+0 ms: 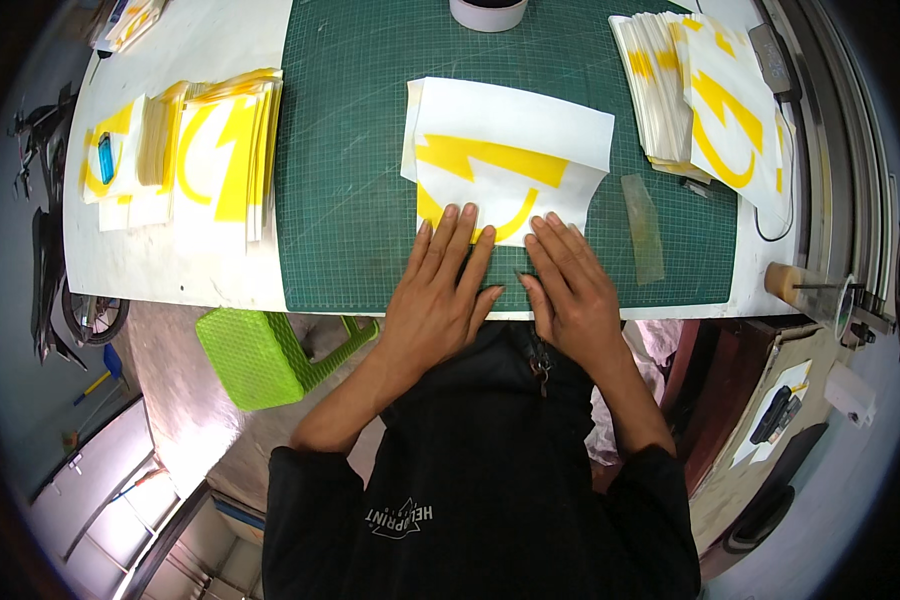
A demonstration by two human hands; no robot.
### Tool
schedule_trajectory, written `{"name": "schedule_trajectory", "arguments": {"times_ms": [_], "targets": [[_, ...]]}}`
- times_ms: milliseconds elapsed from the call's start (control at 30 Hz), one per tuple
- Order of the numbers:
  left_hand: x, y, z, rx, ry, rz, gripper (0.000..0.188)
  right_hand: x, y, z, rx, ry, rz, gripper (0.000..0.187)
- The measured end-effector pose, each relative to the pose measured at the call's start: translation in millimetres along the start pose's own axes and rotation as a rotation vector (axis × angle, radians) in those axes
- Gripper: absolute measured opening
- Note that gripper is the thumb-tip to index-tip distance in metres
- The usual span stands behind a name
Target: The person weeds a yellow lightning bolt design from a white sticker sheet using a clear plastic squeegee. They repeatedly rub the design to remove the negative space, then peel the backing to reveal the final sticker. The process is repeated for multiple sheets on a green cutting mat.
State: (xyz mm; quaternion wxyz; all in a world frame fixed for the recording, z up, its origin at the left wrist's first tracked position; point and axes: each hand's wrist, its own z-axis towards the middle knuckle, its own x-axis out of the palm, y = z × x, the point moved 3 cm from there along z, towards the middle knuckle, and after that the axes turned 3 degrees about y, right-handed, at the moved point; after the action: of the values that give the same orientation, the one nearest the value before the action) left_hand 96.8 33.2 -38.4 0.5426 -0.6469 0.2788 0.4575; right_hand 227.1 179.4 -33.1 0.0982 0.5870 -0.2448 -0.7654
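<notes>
A white sheet with a yellow lightning-and-arc design [505, 160] lies on the green cutting mat [350, 180], its upper part folded over. My left hand [440, 290] lies flat on the mat with its fingertips pressing the sheet's near edge. My right hand [570, 285] lies flat beside it, fingertips also on that edge. Both hands have fingers stretched out and grip nothing.
Stacks of similar yellow-printed sheets sit at the left [215, 160] and at the back right [700, 90]. A clear strip [645, 230] lies on the mat's right part. A tape roll [488, 12] stands at the far edge. A green stool [270, 355] stands below the table.
</notes>
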Motion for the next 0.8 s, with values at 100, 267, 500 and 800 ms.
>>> {"name": "schedule_trajectory", "arguments": {"times_ms": [100,267,500,800], "targets": [[-2.2,-1.5,2.5,0.011,-0.006,0.006,0.065,-1.5,0.3,1.3,0.0,0.0,-0.015,0.045],[-1.4,-2.6,1.8,0.015,-0.005,0.022,0.062,0.6,0.2,0.5,-0.007,0.013,-0.026,0.047],[-0.5,-2.1,0.9,0.016,-0.007,0.021,0.061,1.3,0.8,-0.1,-0.014,0.026,-0.048,0.047],[-2.3,1.8,-1.0,0.017,-0.057,0.007,0.064,-0.3,1.1,0.5,-0.009,0.022,-0.02,0.045]]}}
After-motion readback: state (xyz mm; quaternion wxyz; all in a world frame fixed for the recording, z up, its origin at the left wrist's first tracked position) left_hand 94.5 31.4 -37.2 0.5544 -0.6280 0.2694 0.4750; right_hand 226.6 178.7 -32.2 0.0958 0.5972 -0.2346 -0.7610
